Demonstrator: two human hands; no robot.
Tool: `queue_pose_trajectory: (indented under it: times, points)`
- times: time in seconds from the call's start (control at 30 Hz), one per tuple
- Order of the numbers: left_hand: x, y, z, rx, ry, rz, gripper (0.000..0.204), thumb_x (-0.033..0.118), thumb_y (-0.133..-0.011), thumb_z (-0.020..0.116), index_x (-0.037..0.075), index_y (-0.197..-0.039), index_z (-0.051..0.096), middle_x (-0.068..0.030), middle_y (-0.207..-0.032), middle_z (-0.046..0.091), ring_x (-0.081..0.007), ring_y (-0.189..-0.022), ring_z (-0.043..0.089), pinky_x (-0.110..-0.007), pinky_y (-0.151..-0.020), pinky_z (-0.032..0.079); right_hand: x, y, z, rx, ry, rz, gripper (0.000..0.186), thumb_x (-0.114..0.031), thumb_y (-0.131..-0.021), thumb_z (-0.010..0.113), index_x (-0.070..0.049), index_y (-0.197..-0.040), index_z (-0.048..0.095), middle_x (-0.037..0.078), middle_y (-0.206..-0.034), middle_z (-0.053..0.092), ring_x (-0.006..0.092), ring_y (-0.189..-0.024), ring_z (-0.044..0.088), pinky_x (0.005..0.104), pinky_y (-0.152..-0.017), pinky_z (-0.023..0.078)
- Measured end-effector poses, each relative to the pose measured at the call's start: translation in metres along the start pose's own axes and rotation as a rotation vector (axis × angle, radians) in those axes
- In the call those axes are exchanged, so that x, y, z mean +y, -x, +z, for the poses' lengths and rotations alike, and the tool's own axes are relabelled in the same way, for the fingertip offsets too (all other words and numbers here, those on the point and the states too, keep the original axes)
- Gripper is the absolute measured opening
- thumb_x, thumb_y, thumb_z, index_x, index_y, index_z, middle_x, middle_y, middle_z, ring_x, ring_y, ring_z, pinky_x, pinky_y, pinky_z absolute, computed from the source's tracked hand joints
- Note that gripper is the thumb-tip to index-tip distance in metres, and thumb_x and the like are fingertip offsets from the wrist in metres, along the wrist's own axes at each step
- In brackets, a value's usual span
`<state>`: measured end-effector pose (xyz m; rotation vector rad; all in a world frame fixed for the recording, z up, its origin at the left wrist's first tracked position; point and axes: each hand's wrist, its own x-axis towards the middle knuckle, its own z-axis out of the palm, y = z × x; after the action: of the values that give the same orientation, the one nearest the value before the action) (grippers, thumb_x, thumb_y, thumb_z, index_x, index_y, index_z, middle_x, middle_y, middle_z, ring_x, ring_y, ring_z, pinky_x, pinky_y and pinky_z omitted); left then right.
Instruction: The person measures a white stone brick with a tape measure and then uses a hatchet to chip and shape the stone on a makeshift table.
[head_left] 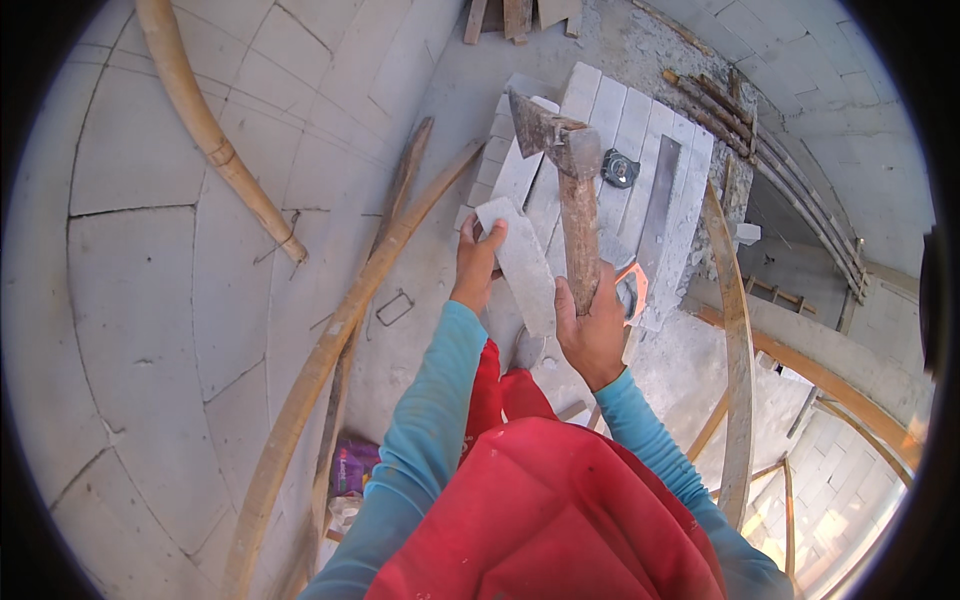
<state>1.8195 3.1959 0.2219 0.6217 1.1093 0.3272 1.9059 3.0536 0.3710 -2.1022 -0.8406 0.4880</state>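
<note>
My left hand is closed around the edge of a thin, pale grey piece of block, with the thumb over its upper end. My right hand grips the lower wooden handle of a hatchet, whose worn head points up and to the left. The hatchet stands just right of the block piece, apart from it. Beyond both hands lies a stack of pale blocks. On it rest a black tape measure and a handsaw with an orange handle, partly behind my right hand.
Wooden poles lean along the grey block wall on the left. Another curved timber rises at right. A bent metal rod lies on the floor near a purple bag. Long poles lie at the far right.
</note>
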Motion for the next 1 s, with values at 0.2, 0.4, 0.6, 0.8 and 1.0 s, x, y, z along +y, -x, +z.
queue_pose_trajectory:
  times: [0.2, 0.4, 0.6, 0.8, 1.0]
  points:
    - [-0.002, -0.002, 0.013, -0.045, 0.023, -0.016, 0.075, 0.030, -0.096, 0.072, 0.012, -0.156, 0.033, -0.0046, -0.148, 0.051, -0.0261, -0.126, 0.057, -0.053, -0.092, 0.053, 0.060, 0.007, 0.012, -0.153, 0.153, 0.112, 0.038, -0.017, -0.096, 0.068, 0.000, -0.124, 0.048, 0.029, -0.077, 0.067, 0.0519, -0.074, 0.067, 0.0523, -0.062, 0.053]
    - [-0.002, -0.006, -0.003, -0.047, 0.021, -0.016, 0.068, 0.033, -0.096, 0.072, 0.014, -0.153, 0.038, -0.0047, -0.144, 0.053, -0.0262, -0.127, 0.055, -0.056, -0.093, 0.052, 0.014, -0.008, -0.001, -0.092, -0.007, 0.093, 0.038, -0.018, -0.095, 0.067, 0.001, -0.121, 0.047, 0.030, -0.075, 0.065, 0.0520, -0.071, 0.066, 0.0547, -0.061, 0.052]
    - [0.007, 0.001, 0.012, -0.065, 0.001, -0.047, 0.066, 0.029, -0.096, 0.072, 0.013, -0.152, 0.039, -0.0034, -0.145, 0.053, -0.0241, -0.123, 0.060, -0.048, -0.089, 0.056, 0.051, -0.005, 0.018, -0.140, 0.092, 0.141, 0.039, -0.019, -0.095, 0.067, 0.001, -0.122, 0.047, 0.030, -0.075, 0.065, 0.0522, -0.071, 0.066, 0.0539, -0.060, 0.051]
    - [0.006, 0.002, 0.003, -0.049, -0.007, -0.070, 0.065, 0.028, -0.096, 0.072, 0.015, -0.151, 0.040, -0.0019, -0.145, 0.052, -0.0240, -0.124, 0.058, -0.050, -0.090, 0.055, 0.030, -0.009, 0.002, -0.125, 0.039, 0.131, 0.039, -0.020, -0.096, 0.067, 0.001, -0.122, 0.047, 0.028, -0.075, 0.066, 0.0516, -0.072, 0.067, 0.0517, -0.061, 0.052]
    - [0.004, -0.003, 0.002, -0.039, -0.009, -0.072, 0.067, 0.029, -0.096, 0.073, 0.017, -0.152, 0.039, -0.0006, -0.146, 0.051, -0.0238, -0.127, 0.055, -0.053, -0.091, 0.053, 0.000, 0.015, -0.025, 0.029, -0.041, 0.086, 0.038, -0.018, -0.096, 0.067, 0.002, -0.122, 0.047, 0.028, -0.074, 0.065, 0.0509, -0.071, 0.066, 0.0522, -0.060, 0.051]
